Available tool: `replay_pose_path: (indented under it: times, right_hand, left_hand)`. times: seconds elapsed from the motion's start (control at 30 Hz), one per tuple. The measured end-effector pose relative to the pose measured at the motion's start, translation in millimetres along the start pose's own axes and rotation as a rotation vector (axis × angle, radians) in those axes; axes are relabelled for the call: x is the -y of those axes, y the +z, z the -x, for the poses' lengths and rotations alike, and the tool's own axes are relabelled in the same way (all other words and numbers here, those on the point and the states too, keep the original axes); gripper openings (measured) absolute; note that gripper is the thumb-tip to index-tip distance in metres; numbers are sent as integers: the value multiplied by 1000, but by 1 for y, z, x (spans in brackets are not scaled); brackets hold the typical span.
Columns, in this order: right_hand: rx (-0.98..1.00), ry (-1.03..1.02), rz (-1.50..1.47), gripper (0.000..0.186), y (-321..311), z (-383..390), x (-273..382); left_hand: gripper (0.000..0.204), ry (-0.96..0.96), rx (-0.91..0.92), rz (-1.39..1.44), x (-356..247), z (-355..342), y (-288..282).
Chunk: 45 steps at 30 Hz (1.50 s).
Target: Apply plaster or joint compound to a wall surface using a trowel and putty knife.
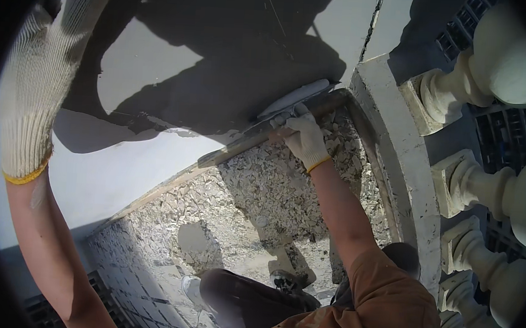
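Note:
My right hand (306, 141), in a white knit glove with a yellow cuff, is closed round the handle of a plastering trowel (296, 99). The blade lies at the lower edge of a smooth grey-white wall (151, 65), with pale plaster along it. My left hand (43, 81), gloved the same way, is raised at the upper left. Its fingers stretch up towards the rim, apart from the thumb; their tips are cut off, and I make out nothing held.
Broken chips and rubble (273, 195) cover the floor by my legs. A low concrete curb (392, 142) carries several pale balusters (493, 189) on the right. A long crack (373, 25) runs down the wall. Shadows fall over the wall. A tiled surface (127, 276) shows lower left.

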State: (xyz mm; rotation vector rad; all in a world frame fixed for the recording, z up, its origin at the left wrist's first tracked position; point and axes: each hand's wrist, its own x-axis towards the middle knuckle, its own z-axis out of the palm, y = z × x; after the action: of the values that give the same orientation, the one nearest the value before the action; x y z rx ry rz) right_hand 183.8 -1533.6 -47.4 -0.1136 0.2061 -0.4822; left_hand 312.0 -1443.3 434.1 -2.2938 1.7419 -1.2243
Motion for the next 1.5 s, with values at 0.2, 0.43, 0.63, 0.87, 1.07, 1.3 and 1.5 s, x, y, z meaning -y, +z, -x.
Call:
replay_pose_path:
  times: [0.2,0.43,0.63,0.87,1.07,1.3,1.5]
  right_hand:
    - [61,-53,16,26,145,15,18]
    - [123,-162,190,20,307,45,64]
    - [203,-247,363,23,430,63,85]
    - [219,-510,394,29,580,77,90]
    - [142,-656,660,35,700,128,89]
    - [634,-360,613,27,648,129,115]
    - [923,9,402,22,480,91,131]
  left_hand:
    - [24,88,-125,114,18,-2,-14]
    - [22,-608,-65,964,-21,54,-96]
    - [19,-940,-18,1020,-15,172,-156]
    - [20,-1149,61,1109,-27,273,-180]
    - [23,-1295,58,1138,-58,312,-191]
    - [18,-1404,-3,1285,-108,311,-207]
    - [17,-1543,81,1250,-141,353,-175]
